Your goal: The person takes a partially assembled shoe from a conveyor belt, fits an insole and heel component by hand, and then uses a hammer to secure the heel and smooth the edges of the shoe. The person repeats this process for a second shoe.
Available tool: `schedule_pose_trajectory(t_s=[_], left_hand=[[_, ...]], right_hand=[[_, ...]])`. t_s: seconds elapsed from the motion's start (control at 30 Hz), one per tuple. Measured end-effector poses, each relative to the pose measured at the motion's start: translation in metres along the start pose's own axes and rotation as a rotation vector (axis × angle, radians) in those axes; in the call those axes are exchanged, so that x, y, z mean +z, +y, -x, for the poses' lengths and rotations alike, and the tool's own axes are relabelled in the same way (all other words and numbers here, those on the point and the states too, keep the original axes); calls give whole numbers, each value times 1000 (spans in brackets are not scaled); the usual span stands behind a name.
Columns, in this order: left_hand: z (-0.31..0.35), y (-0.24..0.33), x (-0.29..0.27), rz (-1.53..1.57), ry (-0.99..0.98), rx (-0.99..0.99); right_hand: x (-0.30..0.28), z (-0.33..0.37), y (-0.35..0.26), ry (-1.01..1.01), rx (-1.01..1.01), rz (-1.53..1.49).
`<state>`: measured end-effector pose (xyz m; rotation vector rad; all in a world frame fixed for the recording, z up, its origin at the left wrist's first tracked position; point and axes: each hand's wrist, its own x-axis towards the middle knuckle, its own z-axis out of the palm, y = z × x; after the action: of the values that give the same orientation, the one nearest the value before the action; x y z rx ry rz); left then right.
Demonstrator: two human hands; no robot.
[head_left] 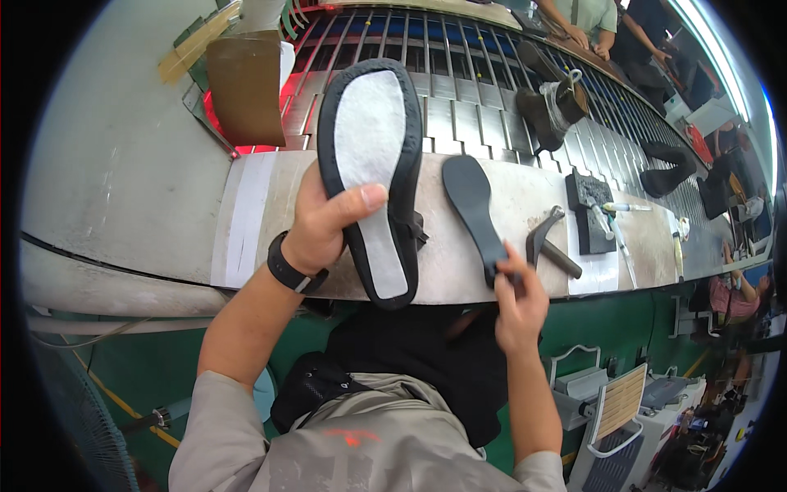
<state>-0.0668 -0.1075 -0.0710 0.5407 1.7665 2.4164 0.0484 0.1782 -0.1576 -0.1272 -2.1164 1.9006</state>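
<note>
My left hand (321,220) grips a dark shoe upper (329,123) with its underside turned up, fingers behind it and thumb across the bottom. White filler (370,123) covers the middle of that underside, inside a black rim. To its right, a black shoe sole (467,190) lies on the bench, toe end away from me. My right hand (522,307) pinches the sole's heel end near the bench's front edge. A hammer (551,244) rests just right of that hand.
Past the bench (266,271) runs a slatted metal conveyor (447,123), carrying a dark boot (545,115) and another dark shoe piece (668,170). Right of the hammer are a black block (592,234) and several brushes (625,254). A brown panel (246,90) hangs at left. Other people work farther off.
</note>
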Motion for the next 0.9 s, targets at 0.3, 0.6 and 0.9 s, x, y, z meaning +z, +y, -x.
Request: schedule_pose_trajectory(t_s=[0.3,0.6,0.9], left_hand=[[6,8,19,67,-3,60],[-14,70,37,307,-167,7],[17,66,62,-12,-326,165]], right_hand=[[-25,131,6,-16,480,-852],[17,62,-26,7,235,-550],[50,62,-143,-353,4,-438]])
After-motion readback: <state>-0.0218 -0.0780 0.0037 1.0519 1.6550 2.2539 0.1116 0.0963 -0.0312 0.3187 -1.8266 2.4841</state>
